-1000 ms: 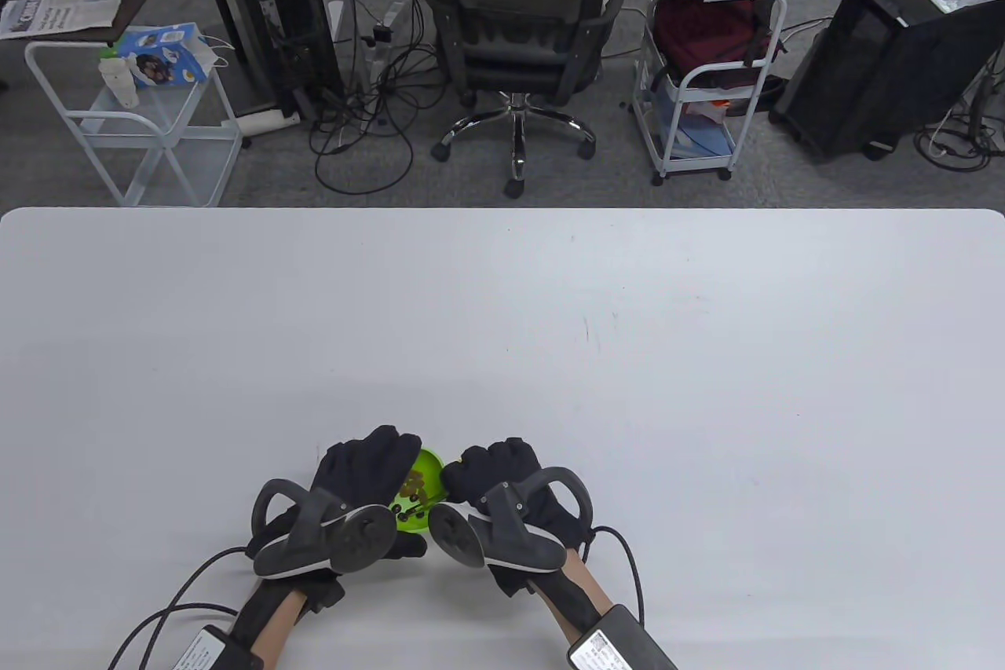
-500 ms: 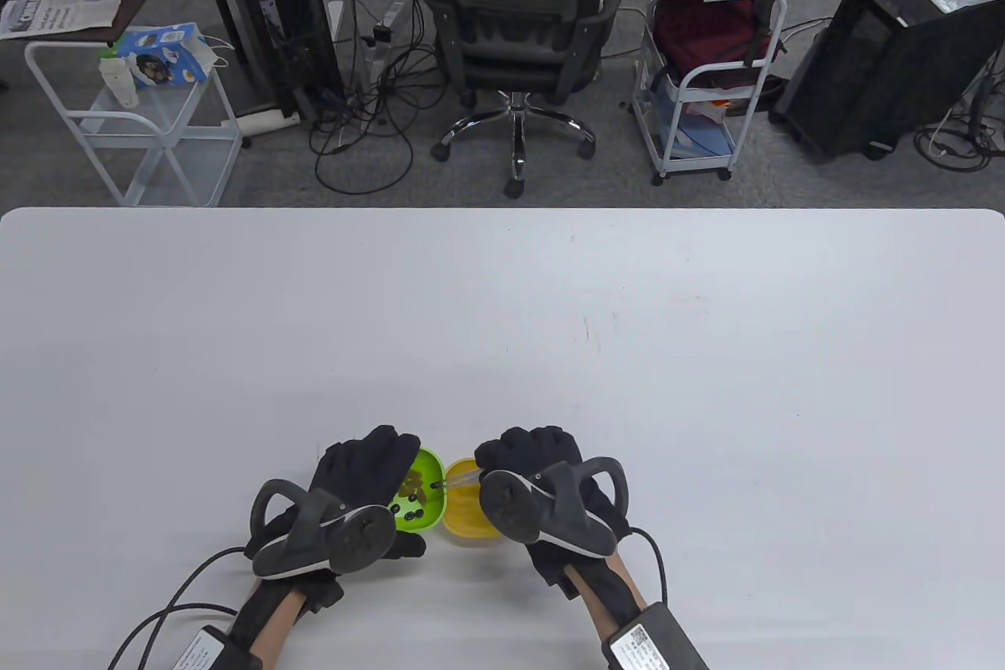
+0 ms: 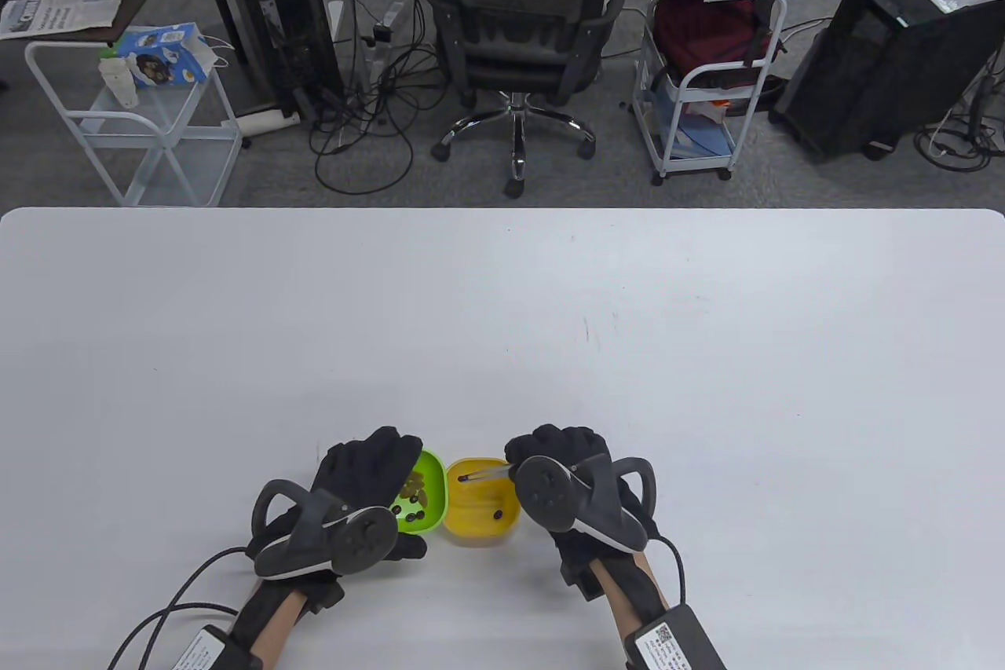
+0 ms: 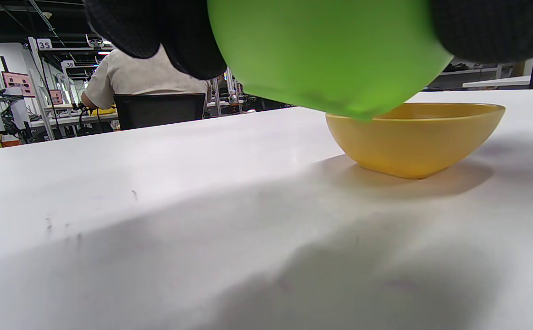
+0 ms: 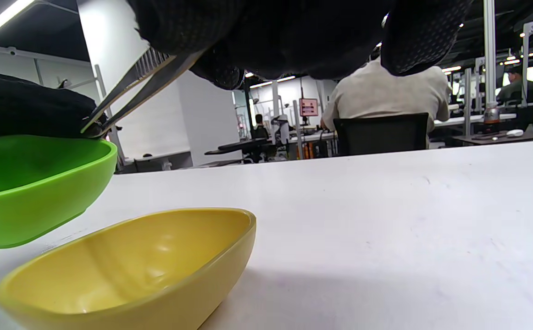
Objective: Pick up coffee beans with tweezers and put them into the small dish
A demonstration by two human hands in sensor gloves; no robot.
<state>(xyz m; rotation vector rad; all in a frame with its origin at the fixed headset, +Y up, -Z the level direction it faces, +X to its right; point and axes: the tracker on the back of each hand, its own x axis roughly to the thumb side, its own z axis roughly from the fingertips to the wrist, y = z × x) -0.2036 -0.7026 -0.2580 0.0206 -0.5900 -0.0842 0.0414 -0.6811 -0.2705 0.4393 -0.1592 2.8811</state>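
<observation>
My left hand (image 3: 375,470) grips a green dish (image 3: 422,499) holding several coffee beans (image 3: 414,488) and keeps it tilted; its underside fills the top of the left wrist view (image 4: 330,55). A yellow dish (image 3: 471,525) stands on the table just to its right, with one dark bean (image 3: 497,514) inside. My right hand (image 3: 553,454) pinches metal tweezers (image 3: 485,474), whose tips point left over the yellow dish. In the right wrist view the tweezers (image 5: 133,87) slant down toward the green dish (image 5: 32,183), above the yellow dish (image 5: 133,261). Whether the tips hold a bean is unclear.
The white table (image 3: 550,324) stretches wide beyond the dishes. Past its far edge stand an office chair (image 3: 518,18), two white carts (image 3: 141,112) and a black computer case (image 3: 887,49).
My right hand moved right from over the green dish, uncovering the yellow dish. The tweezers came along and now lie over the yellow dish, where a bean shows. The left hand stayed put.
</observation>
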